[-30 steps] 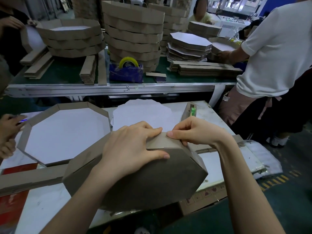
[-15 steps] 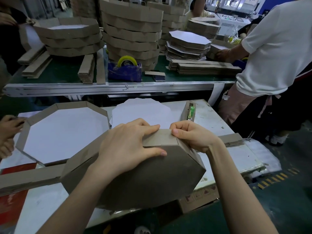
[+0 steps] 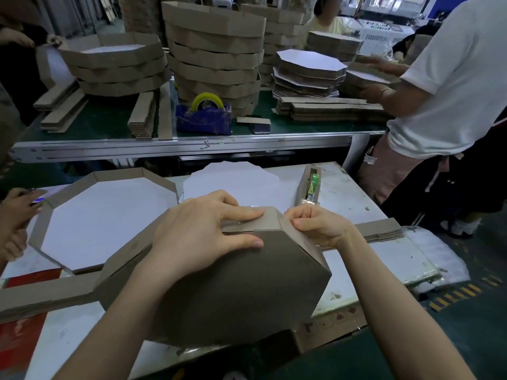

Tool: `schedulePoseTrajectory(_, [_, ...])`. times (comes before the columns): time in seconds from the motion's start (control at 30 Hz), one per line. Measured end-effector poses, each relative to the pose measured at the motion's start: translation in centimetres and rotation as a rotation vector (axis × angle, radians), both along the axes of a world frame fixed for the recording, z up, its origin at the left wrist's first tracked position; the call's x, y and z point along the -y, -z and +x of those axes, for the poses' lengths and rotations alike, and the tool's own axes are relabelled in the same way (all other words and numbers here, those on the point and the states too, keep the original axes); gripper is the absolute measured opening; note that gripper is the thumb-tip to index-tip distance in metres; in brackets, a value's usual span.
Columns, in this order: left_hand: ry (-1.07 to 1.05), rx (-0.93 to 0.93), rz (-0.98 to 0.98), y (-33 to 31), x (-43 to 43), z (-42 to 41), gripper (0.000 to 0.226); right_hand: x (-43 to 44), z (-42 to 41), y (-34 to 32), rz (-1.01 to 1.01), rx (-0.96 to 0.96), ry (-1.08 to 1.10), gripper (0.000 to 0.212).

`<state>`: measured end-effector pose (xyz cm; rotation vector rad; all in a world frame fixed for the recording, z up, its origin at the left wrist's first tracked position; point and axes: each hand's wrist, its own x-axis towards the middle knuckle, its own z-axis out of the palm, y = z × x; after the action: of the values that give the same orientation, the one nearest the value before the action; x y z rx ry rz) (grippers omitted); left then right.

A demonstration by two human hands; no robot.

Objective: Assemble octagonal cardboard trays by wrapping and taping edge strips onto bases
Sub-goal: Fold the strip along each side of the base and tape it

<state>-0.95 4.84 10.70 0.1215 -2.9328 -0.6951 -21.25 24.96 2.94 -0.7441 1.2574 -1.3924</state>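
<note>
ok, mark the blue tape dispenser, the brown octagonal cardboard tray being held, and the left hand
Blue tape dispenser [image 3: 204, 122], head view, front of body.
Brown octagonal cardboard tray [image 3: 236, 294], head view, bare brown face.
Left hand [image 3: 197, 237], head view, back of hand.

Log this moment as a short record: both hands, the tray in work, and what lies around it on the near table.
tray in work: held tilted, brown underside to the camera
left hand: presses flat on the edge strip, thumb on the brown underside
right hand: pinches the edge strip just past the corner
finished tray: lies left of the hands, white side up
white base sheet: flat behind the hands
tape dispenser: right of the sheet, green roll inside
</note>
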Motion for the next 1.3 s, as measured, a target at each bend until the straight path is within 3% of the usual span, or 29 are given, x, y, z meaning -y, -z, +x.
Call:
schedulePoseTrajectory(0.17, [-0.003, -0.017, -0.037, 0.1, 1.3, -0.6, 0.042, 0.4, -4.6, 2.9, 0.377, -0.081, 0.848, 0.023])
schedulePoseTrajectory(0.23, [0.003, -0.022, -0.057, 0.1, 1.1, -1.0, 0.040, 0.7, -6.1, 3.8, 0.507, -0.099, 1.025, 0.023])
schedulePoseTrajectory(0.4, [0.016, -0.036, -0.071, 0.4, 1.2, -1.9, 0.044, 1.3, -9.2, 6.0, 0.658, -0.065, 1.099, 0.038])
schedulePoseTrajectory(0.53, [-0.001, -0.053, -0.052, 0.6, 2.0, -2.2, 0.047, 2.1, -11.5, 7.6, 0.648, 0.011, 1.118, 0.041])
schedulePoseTrajectory(0.8, [0.033, -0.046, -0.056, 0.8, 2.3, -3.9, 0.047, 3.1, -15.4, 9.8, 0.770, 0.014, 1.124, 0.032])
schedulePoseTrajectory(1.0, [0.019, -0.064, -0.048, 0.8, 2.7, -4.2, 0.048, 4.2, -14.4, 8.8, 0.559, 0.158, 1.409, 0.012])
schedulePoseTrajectory(1.17, [0.021, -0.070, -0.065, 0.9, 2.5, -4.5, 0.045, 4.9, -11.9, 9.6, 0.293, 0.358, 1.660, 0.024])
schedulePoseTrajectory(1.3, [0.022, -0.071, -0.081, 0.9, 2.5, -4.5, 0.041, 4.5, -9.5, 11.9, 0.313, 0.285, 1.642, 0.029])
